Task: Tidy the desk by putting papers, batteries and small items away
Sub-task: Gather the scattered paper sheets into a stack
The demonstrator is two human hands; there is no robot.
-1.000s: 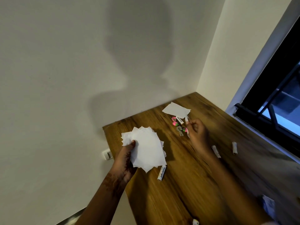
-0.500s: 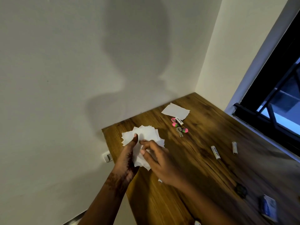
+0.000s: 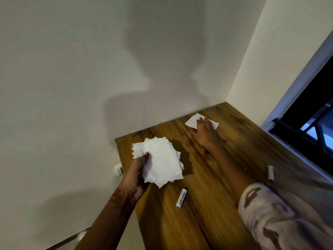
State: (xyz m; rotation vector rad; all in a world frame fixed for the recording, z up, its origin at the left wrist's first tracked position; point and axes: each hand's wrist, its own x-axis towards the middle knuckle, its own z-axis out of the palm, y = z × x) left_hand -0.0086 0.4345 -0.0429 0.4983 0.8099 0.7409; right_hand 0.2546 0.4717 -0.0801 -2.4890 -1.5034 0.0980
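Note:
My left hand (image 3: 138,170) grips a stack of white paper squares (image 3: 160,161) above the left edge of the wooden desk (image 3: 207,222). My right hand (image 3: 204,130) reaches to the far corner and lies flat, fingers spread, on a single white paper (image 3: 191,121). A white battery (image 3: 181,198) with black lettering lies on the desk just below the stack. A second white battery (image 3: 270,172) lies to the right, near the window side. The pink-and-green small items seen earlier are hidden under my right arm.
Walls close off the desk at the back and at the far right corner. A dark window frame (image 3: 306,130) runs along the right side. A white wall socket (image 3: 119,170) sits just off the desk's left edge. My patterned sleeve (image 3: 281,219) covers the near right of the desk.
My right hand left the paper stack and stretched out to the far corner, landing on the single paper. The left hand still holds the stack, and the view shifted slightly.

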